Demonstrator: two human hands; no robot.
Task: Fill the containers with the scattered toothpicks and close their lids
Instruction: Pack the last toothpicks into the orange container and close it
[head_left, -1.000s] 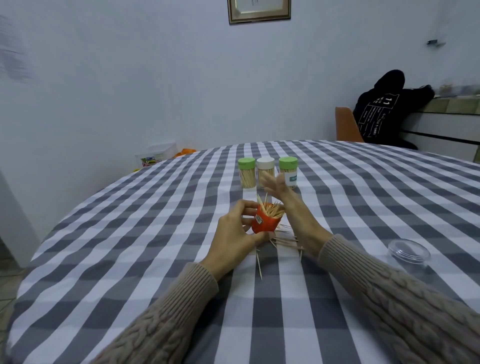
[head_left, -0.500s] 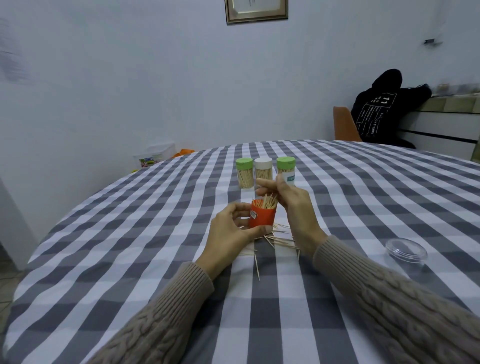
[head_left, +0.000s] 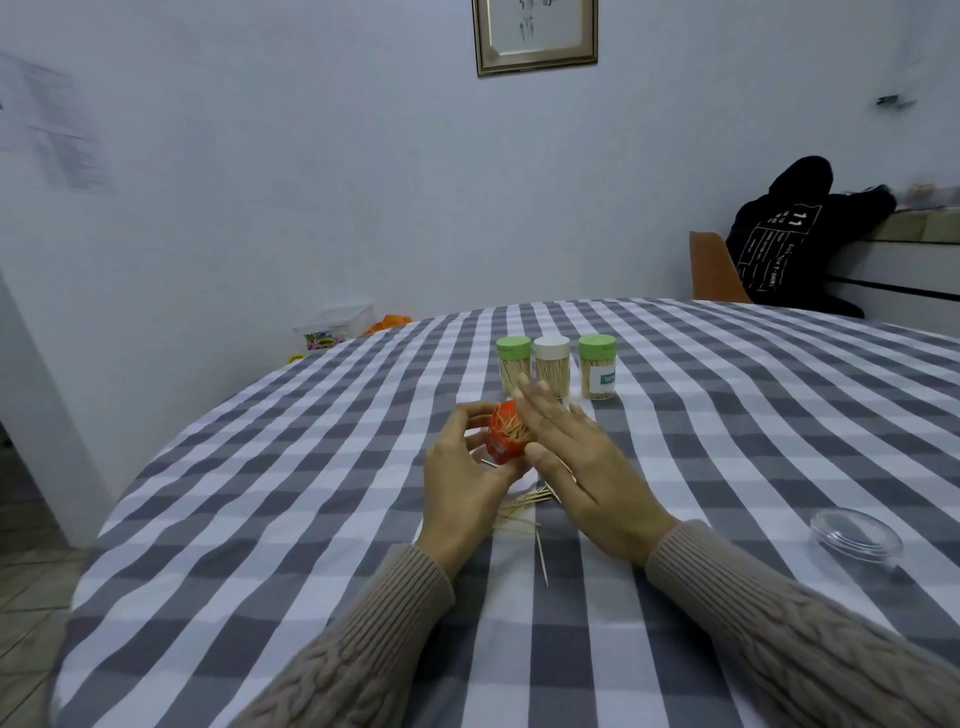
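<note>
- Since half a second ago the right hand (head_left: 587, 467) has let go of the toothpick bundle it was pinching over the cup and now lies flat, fingers (head_left: 540, 410) straight and released, its palm against the rim side of the orange container (head_left: 506, 439).
- Tilted where it earlier stood upright, the orange container now leans with its mouth turned toward the camera, so the toothpick tips inside show.
- Nearest on the gingham-covered worktop (head_left: 311, 519), a single toothpick (head_left: 541, 558) lies alone, pointing toward the camera.
- Just beyond it, scattered toothpicks (head_left: 519, 512) lie in a loose heap between the two wrists.
- To the right, well apart from the hands, a clear plastic lid (head_left: 857, 530) rests on the cloth.
- Above the heap, the left hand (head_left: 462, 483) grips the orange container from the left, fingers curled round its far side and thumb near its base.
- Farther back, three closed toothpick jars stand in a row, full and upright: a left green-lidded jar (head_left: 514, 364), a white-lidded jar (head_left: 552, 366) and a labelled green-lidded jar (head_left: 597, 366).
- Beyond the worktop's far left edge sits a clear storage box (head_left: 332, 327).
- At far right, a black hoodie (head_left: 779, 249) hangs over an orange chair (head_left: 714, 270).
- On the wall hangs a framed picture (head_left: 535, 31).
</note>
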